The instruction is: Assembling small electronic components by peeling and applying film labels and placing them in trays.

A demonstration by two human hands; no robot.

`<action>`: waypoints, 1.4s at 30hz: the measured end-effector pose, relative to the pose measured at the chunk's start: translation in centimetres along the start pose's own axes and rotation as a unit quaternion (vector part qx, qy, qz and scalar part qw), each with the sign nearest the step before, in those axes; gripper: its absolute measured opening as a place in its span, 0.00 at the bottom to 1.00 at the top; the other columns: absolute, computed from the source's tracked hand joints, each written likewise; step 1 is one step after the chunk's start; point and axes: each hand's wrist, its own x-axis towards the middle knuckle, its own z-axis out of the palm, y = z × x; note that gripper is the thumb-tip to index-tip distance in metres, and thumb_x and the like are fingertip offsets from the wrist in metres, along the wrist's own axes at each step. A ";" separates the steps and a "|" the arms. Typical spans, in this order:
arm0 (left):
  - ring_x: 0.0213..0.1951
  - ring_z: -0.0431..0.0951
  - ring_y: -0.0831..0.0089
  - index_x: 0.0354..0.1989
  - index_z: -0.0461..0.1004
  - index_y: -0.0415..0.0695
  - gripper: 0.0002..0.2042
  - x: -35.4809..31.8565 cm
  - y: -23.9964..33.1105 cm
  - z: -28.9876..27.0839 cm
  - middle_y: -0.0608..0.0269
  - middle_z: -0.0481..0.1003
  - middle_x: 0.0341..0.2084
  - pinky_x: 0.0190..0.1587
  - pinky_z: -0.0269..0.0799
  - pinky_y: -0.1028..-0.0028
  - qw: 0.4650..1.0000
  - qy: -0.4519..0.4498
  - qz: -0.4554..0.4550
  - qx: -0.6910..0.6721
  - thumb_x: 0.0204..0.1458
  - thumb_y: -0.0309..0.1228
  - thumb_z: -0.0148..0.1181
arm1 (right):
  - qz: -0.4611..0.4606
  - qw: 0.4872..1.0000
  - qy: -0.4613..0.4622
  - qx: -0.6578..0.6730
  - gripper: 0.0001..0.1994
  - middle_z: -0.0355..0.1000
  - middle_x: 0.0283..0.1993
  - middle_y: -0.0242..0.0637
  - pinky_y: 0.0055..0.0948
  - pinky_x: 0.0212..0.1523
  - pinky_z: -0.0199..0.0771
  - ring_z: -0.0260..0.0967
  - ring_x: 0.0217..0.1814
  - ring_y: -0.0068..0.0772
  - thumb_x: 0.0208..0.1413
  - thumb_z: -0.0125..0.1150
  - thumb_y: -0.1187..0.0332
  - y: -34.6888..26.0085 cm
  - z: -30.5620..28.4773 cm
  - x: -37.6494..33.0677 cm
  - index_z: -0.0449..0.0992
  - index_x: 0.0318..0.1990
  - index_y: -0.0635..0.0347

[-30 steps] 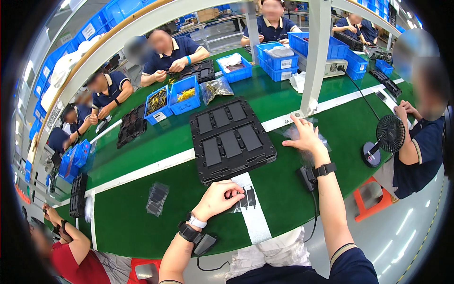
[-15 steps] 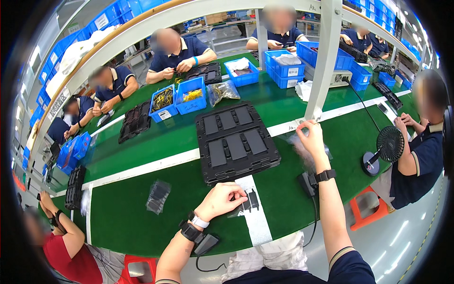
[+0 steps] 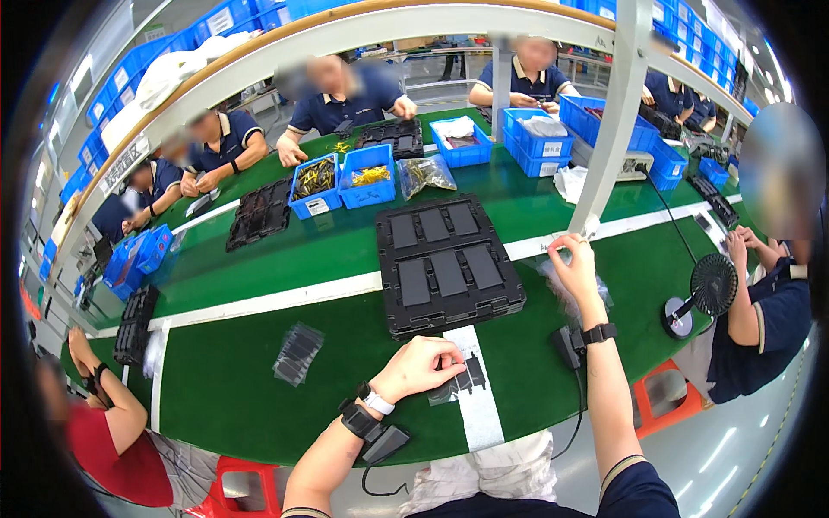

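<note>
My left hand (image 3: 425, 368) is closed in a pinch over a white strip (image 3: 484, 423) on the green table. Small flat black pieces (image 3: 473, 373) lie there at its fingertips, and a scrap of clear film (image 3: 444, 394) shows under the fingers. What the pinch holds is hidden. My right hand (image 3: 579, 272) is raised near the foot of a white post, thumb and fingertips together; anything between them is too small to make out. Just beyond my left hand stands a stack of black trays (image 3: 451, 268) holding several dark rectangular plates. A crumpled clear bag (image 3: 566, 289) lies below my right hand.
Clear sleeves (image 3: 299, 354) lie left of my left hand. Blue bins (image 3: 367, 176) with yellow and dark parts stand beyond the trays. The white post (image 3: 611, 129) rises at right, near a black fan (image 3: 713, 285). Cables hang from wrist devices. Co-workers sit around the table.
The whole view has shifted, so the trays and bins appear farther right and slightly lower. Both my hands keep their pinched poses. The co-worker across the table has spread their hands apart.
</note>
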 end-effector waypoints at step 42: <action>0.15 0.68 0.75 0.25 0.75 0.40 0.09 0.0 0.4 -0.2 0.61 0.70 0.14 0.20 0.64 0.78 0.997 0.056 0.010 -0.047 0.47 0.33 0.59 | 0.166 0.945 -0.095 0.267 0.13 0.70 0.20 0.32 0.21 0.18 0.62 0.62 0.15 0.19 0.51 0.58 0.59 -7.8 13.4 7.3 0.75 0.35 0.59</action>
